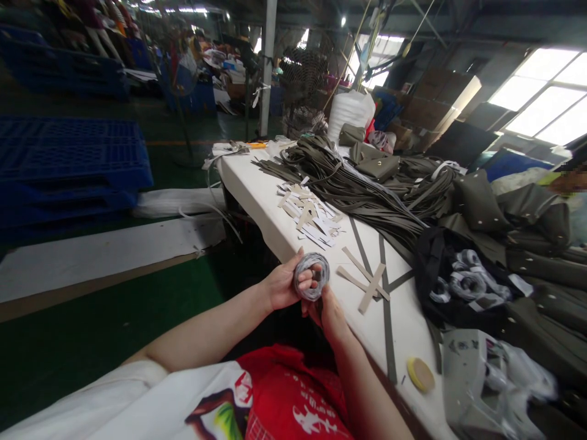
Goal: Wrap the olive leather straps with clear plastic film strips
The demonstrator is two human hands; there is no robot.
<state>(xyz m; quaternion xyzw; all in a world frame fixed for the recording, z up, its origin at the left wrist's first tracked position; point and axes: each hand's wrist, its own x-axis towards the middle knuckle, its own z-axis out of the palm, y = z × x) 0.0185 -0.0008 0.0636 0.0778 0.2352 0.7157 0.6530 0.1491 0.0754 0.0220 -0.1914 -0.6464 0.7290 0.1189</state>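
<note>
A small grey roll of tape-like strip is held in front of my body, by the near edge of the white-covered table. My left hand grips it from the left, thumb on the outer rim and fingers showing through the centre hole. From below and the right my right hand closes on the lower right rim; some of its fingers are hidden. Beyond the roll lie several crossed beige strips and a pile of short white and beige strips. Long dark strips run across the tabletop.
A heap of long dark olive strips covers the table's far side. At right are a black bag holding grey rolls, a yellow-edged disc and clear plastic packaging. Blue pallets stand on the floor left.
</note>
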